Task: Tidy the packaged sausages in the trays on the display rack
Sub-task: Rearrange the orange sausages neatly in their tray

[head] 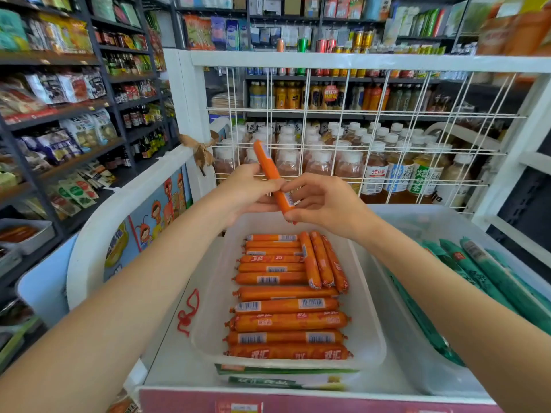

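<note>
Both hands pinch one orange sausage (272, 177) above the tray (369, 341) (left hand (249, 187) mid-length, right hand (320, 201) at its lower end); it stands steeply, while most below lie crosswise.

Behind the white wire grid panel (354, 135), rows of white-capped clear tea bottles (375, 171) stand packed shoulder to shoulder, and above them darker shelves carry yellow and orange drink bottles (286, 95) and colourful cans (325, 44). Over on the left, dark metal shelving (68, 110) is loaded with bagged snacks (74, 86) and small dark sauce bottles (140, 114). A brown dried bow (198, 150) is tied at the white frame's corner, and a red string (187, 312) lies loose on the white surface.
</note>
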A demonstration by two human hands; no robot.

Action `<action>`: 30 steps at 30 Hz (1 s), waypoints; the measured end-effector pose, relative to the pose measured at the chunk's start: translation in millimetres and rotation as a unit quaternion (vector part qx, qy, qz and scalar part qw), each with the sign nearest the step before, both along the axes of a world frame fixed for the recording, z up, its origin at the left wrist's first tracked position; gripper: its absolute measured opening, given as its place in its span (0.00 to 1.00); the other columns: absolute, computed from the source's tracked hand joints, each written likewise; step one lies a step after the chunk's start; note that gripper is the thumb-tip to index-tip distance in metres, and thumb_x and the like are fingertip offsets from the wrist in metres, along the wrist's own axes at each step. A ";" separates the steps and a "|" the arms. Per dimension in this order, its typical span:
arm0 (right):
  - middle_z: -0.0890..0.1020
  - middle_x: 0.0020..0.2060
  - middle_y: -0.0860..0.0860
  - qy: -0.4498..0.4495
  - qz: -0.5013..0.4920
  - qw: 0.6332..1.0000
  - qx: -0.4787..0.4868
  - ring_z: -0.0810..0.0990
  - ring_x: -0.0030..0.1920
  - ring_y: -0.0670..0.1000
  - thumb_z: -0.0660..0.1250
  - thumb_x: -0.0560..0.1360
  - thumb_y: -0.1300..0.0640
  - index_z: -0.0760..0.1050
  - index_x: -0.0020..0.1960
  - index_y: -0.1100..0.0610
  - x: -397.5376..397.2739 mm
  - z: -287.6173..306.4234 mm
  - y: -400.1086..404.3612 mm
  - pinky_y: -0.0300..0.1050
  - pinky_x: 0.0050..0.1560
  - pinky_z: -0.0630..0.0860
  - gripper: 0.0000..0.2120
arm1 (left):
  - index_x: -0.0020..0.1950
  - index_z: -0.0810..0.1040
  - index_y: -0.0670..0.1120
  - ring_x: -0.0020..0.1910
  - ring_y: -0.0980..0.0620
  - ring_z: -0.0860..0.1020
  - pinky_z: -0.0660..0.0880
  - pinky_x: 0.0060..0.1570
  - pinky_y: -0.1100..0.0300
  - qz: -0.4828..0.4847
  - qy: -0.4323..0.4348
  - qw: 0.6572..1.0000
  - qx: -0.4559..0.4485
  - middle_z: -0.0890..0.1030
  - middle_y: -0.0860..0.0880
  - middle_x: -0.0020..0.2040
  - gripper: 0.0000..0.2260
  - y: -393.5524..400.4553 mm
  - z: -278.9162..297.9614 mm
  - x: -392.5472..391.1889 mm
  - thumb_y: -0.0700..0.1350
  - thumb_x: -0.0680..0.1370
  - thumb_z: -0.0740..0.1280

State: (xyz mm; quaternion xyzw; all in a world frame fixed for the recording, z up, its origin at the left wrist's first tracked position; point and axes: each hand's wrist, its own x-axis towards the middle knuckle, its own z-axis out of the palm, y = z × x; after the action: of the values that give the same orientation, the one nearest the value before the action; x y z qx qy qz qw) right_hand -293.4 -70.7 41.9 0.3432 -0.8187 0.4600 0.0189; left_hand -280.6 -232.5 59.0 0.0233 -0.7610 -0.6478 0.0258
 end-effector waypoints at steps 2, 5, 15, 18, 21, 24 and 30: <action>0.81 0.44 0.48 -0.007 0.021 1.000 0.009 0.83 0.42 0.45 0.74 0.66 0.64 0.75 0.56 0.53 1.0 1.4 0.4 0.35 0.47 0.79 0.20 | 0.61 0.73 0.42 0.38 0.52 0.83 0.80 0.36 0.62 -0.010 0.000 1.000 0.013 0.82 0.44 0.47 0.14 0.6 -2.3 3.6 0.39 0.76 0.66; 0.80 0.47 0.45 -0.015 0.046 0.999 0.021 0.82 0.42 0.42 0.74 0.66 0.65 0.72 0.59 0.50 3.0 2.5 0.9 0.33 0.46 0.78 0.25 | 0.61 0.74 0.42 0.38 0.53 0.83 0.80 0.35 0.62 0.000 -0.002 0.997 0.083 0.83 0.45 0.46 0.14 -6.4 -2.5 5.5 0.39 0.75 0.67; 0.82 0.41 0.51 0.108 0.011 0.994 -0.009 0.81 0.41 0.46 0.75 0.67 0.61 0.76 0.52 0.55 5.8 5.8 1.4 0.42 0.48 0.79 0.16 | 0.56 0.76 0.40 0.37 0.53 0.83 0.79 0.37 0.64 0.021 0.024 0.995 0.092 0.83 0.45 0.43 0.11 -7.8 3.4 6.6 0.41 0.75 0.68; 0.82 0.40 0.49 0.118 0.011 0.993 -0.017 0.82 0.41 0.44 0.74 0.67 0.61 0.78 0.51 0.58 5.4 7.0 2.6 0.39 0.49 0.79 0.13 | 0.54 0.77 0.42 0.40 0.53 0.83 0.80 0.39 0.63 0.032 0.028 0.996 0.074 0.83 0.45 0.46 0.11 -5.7 2.2 6.3 0.42 0.74 0.69; 0.82 0.40 0.49 0.101 0.009 0.994 -0.035 0.82 0.42 0.45 0.73 0.68 0.62 0.78 0.49 0.58 5.1 7.1 4.4 0.37 0.49 0.78 0.11 | 0.56 0.76 0.43 0.46 0.51 0.82 0.80 0.46 0.62 -0.006 0.015 0.994 0.107 0.80 0.42 0.54 0.11 -3.5 3.9 8.5 0.40 0.74 0.68; 0.82 0.40 0.47 0.073 0.007 0.995 -0.061 0.82 0.41 0.43 0.72 0.69 0.64 0.78 0.49 0.57 3.1 9.3 8.0 0.34 0.47 0.78 0.10 | 0.60 0.73 0.44 0.48 0.50 0.81 0.79 0.47 0.61 -0.027 0.001 0.988 0.149 0.77 0.41 0.60 0.15 -1.6 5.9 12.8 0.37 0.74 0.68; 0.82 0.41 0.48 0.047 0.020 0.997 -0.053 0.81 0.41 0.40 0.73 0.68 0.64 0.78 0.50 0.57 6.4 14.1 10.8 0.33 0.48 0.77 0.12 | 0.73 0.60 0.46 0.42 0.51 0.83 0.80 0.41 0.62 0.014 0.020 0.991 0.134 0.73 0.41 0.63 0.34 1.6 6.3 14.1 0.39 0.71 0.71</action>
State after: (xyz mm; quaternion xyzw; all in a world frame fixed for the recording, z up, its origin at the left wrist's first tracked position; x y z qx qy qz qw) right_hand -287.0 -59.9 56.0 0.3792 -0.7841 0.4867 0.0665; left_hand -266.5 -230.8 65.3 0.0246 -0.6665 -0.7436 0.0466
